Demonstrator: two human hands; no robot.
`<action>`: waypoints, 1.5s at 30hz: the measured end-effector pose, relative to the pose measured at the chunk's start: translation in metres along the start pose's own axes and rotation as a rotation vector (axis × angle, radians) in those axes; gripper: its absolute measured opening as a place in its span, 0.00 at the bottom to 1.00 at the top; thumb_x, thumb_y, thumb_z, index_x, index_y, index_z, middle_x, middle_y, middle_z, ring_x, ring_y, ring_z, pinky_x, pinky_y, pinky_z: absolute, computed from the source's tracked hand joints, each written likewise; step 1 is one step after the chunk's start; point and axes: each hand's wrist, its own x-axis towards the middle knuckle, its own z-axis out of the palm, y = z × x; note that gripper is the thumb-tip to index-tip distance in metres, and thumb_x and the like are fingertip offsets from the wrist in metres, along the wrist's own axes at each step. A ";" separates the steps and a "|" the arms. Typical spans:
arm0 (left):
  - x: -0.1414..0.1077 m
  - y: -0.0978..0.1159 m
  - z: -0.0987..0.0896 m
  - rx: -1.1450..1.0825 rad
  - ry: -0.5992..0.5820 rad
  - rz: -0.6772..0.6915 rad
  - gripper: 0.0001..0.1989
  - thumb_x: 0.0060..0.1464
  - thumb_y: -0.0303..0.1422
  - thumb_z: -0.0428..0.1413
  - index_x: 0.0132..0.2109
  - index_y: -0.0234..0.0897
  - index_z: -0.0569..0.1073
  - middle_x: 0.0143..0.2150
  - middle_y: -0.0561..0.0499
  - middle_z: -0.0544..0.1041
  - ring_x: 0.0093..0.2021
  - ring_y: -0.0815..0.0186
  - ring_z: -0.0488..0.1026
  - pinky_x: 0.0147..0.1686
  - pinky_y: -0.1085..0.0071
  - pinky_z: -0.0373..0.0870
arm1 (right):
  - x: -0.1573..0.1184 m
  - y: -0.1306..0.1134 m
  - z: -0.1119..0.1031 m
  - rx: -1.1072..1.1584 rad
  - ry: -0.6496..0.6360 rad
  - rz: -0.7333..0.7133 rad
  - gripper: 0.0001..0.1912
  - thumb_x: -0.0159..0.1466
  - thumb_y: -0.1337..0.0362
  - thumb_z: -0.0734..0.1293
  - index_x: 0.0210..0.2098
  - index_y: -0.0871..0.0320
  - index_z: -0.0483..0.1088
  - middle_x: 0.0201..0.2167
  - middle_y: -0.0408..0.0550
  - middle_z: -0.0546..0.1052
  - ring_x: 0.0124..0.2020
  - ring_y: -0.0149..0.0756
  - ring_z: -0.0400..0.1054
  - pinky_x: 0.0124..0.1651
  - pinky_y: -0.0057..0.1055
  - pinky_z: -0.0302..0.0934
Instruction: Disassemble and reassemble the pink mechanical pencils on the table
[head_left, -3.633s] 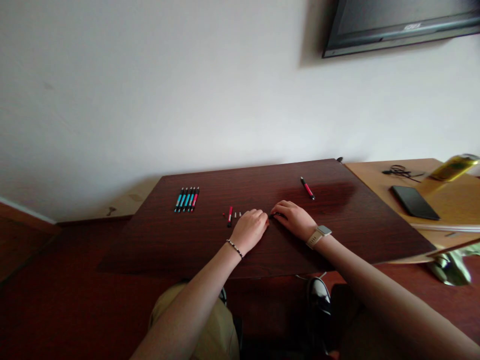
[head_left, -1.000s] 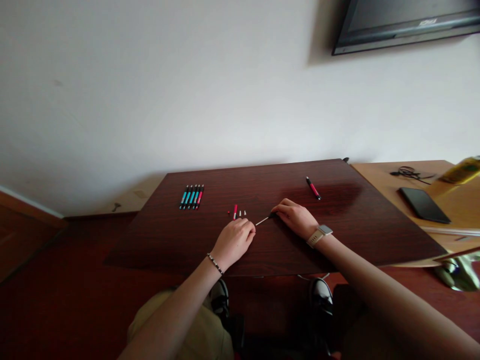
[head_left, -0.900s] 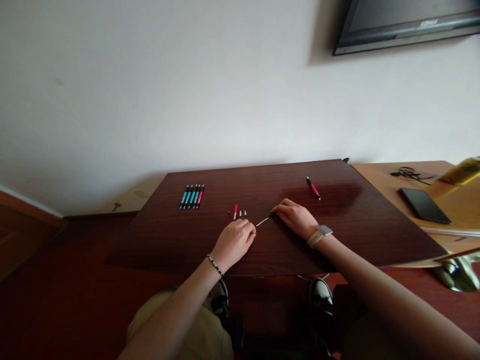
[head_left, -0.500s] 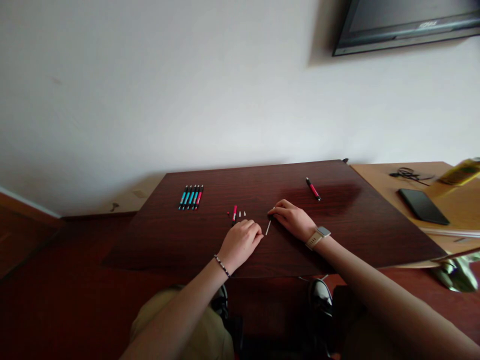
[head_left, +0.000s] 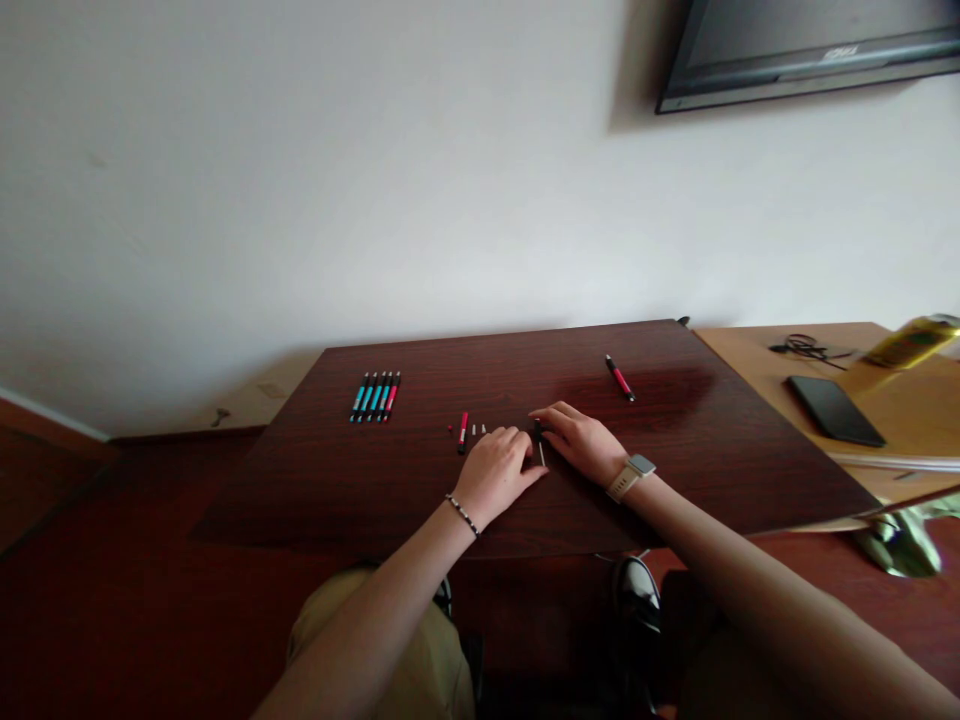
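Fingers of the right hand (head_left: 586,442) grip a black pen piece (head_left: 538,430). The left hand (head_left: 496,474), thumb and fingers parted, is at its white rod (head_left: 541,455).

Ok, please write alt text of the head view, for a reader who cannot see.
The right hand holds a black pen part with a white rod, the left hand close beside, over a dark table. Nearby lie loose pen pieces, five pens in a row and one red pen.
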 end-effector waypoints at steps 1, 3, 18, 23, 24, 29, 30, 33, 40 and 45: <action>0.001 0.000 0.000 0.003 0.009 -0.004 0.16 0.58 0.43 0.67 0.40 0.39 0.72 0.41 0.48 0.76 0.44 0.56 0.73 0.46 0.61 0.70 | 0.000 -0.001 0.000 0.005 0.004 0.003 0.22 0.71 0.70 0.64 0.63 0.50 0.69 0.52 0.50 0.76 0.50 0.40 0.75 0.55 0.35 0.70; 0.002 -0.001 0.000 0.018 0.020 -0.005 0.16 0.58 0.43 0.67 0.41 0.39 0.72 0.41 0.48 0.76 0.45 0.56 0.73 0.46 0.62 0.69 | -0.001 -0.002 -0.001 0.015 0.011 0.002 0.25 0.71 0.70 0.64 0.65 0.50 0.66 0.53 0.50 0.76 0.51 0.41 0.75 0.53 0.36 0.70; 0.006 -0.005 0.004 0.068 -0.024 -0.007 0.17 0.67 0.40 0.59 0.31 0.37 0.73 0.33 0.49 0.78 0.36 0.61 0.75 0.39 0.65 0.67 | -0.003 0.000 0.004 -0.085 0.019 0.104 0.02 0.71 0.65 0.66 0.42 0.54 0.72 0.42 0.47 0.77 0.38 0.36 0.72 0.41 0.29 0.64; -0.003 -0.007 0.001 0.073 -0.019 0.006 0.18 0.67 0.41 0.59 0.30 0.37 0.73 0.32 0.50 0.78 0.36 0.62 0.75 0.39 0.66 0.67 | -0.005 -0.001 0.002 -0.113 -0.019 0.120 0.03 0.72 0.64 0.66 0.42 0.54 0.72 0.42 0.47 0.77 0.38 0.35 0.72 0.41 0.29 0.61; -0.005 -0.008 0.000 0.073 -0.020 0.004 0.17 0.67 0.41 0.59 0.30 0.37 0.72 0.32 0.50 0.77 0.36 0.62 0.75 0.39 0.66 0.67 | -0.005 -0.002 0.002 -0.116 -0.026 0.121 0.03 0.72 0.64 0.66 0.41 0.54 0.72 0.42 0.46 0.77 0.38 0.35 0.72 0.41 0.29 0.61; -0.014 -0.014 -0.009 0.065 -0.033 -0.010 0.17 0.65 0.41 0.61 0.30 0.38 0.72 0.32 0.51 0.77 0.35 0.62 0.74 0.38 0.66 0.67 | -0.008 -0.004 -0.001 -0.136 -0.059 0.131 0.04 0.72 0.63 0.66 0.42 0.53 0.73 0.42 0.46 0.77 0.38 0.35 0.72 0.41 0.29 0.60; -0.015 -0.017 -0.011 0.060 -0.034 -0.019 0.17 0.65 0.41 0.61 0.29 0.38 0.71 0.31 0.51 0.76 0.35 0.62 0.74 0.38 0.66 0.68 | -0.008 -0.004 -0.001 -0.140 -0.065 0.134 0.04 0.72 0.63 0.66 0.42 0.53 0.73 0.42 0.46 0.77 0.38 0.35 0.72 0.41 0.29 0.60; -0.018 -0.027 -0.022 0.044 -0.002 -0.070 0.15 0.64 0.39 0.62 0.31 0.39 0.71 0.32 0.51 0.75 0.36 0.62 0.73 0.41 0.65 0.69 | -0.011 -0.006 -0.002 -0.151 -0.082 0.142 0.05 0.73 0.62 0.66 0.42 0.53 0.73 0.42 0.46 0.77 0.38 0.36 0.72 0.40 0.29 0.60; -0.022 -0.065 -0.037 0.089 0.154 -0.144 0.12 0.61 0.32 0.64 0.52 0.41 0.77 0.51 0.45 0.73 0.54 0.55 0.69 0.56 0.58 0.67 | -0.016 -0.014 -0.006 -0.142 -0.118 0.136 0.06 0.73 0.61 0.65 0.42 0.53 0.75 0.41 0.46 0.77 0.38 0.35 0.72 0.41 0.29 0.60; -0.014 -0.079 -0.028 0.119 0.106 -0.132 0.10 0.62 0.30 0.61 0.50 0.41 0.80 0.55 0.44 0.73 0.57 0.53 0.67 0.57 0.56 0.67 | -0.018 -0.019 -0.009 -0.146 -0.134 0.141 0.05 0.72 0.62 0.66 0.42 0.53 0.75 0.40 0.46 0.77 0.38 0.35 0.73 0.40 0.29 0.60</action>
